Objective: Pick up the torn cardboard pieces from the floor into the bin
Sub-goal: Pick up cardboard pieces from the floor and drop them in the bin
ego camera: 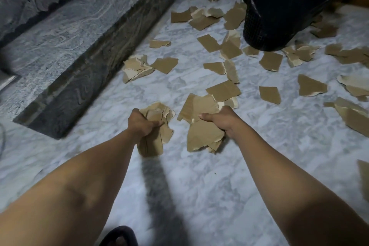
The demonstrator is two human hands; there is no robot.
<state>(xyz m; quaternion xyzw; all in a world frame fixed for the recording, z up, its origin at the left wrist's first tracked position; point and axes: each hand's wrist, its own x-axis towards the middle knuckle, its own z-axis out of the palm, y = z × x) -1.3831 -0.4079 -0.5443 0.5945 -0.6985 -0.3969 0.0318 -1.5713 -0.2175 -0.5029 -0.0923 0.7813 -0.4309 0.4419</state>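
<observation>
At the near edge of the pale, grey-veined marble floor (199, 195) the toe of a dark slipper (119, 235) shows, and two bare forearms reach forward from there. The left grip (139, 124) is curled tightly round a wad of torn brown cardboard pieces (153, 142), which stick out above and below the fist. Just beside it, the right grip (221, 121) is closed on a second, flatter bunch of torn brown cardboard sheets (201, 134) that fan out to its left; whether either bunch touches the floor I cannot tell. Beyond the hands, many loose brown cardboard scraps (223, 90) lie scattered across the middle and right of the floor, some overlapping, a crumpled cluster lying near the foot of a dark grey stone step (79, 46) that runs along the floor's left side. At the far right corner stands a black mesh bin lined with a glossy black plastic bag (279, 10), with more scraps lying close round its base and along the far edge.
</observation>
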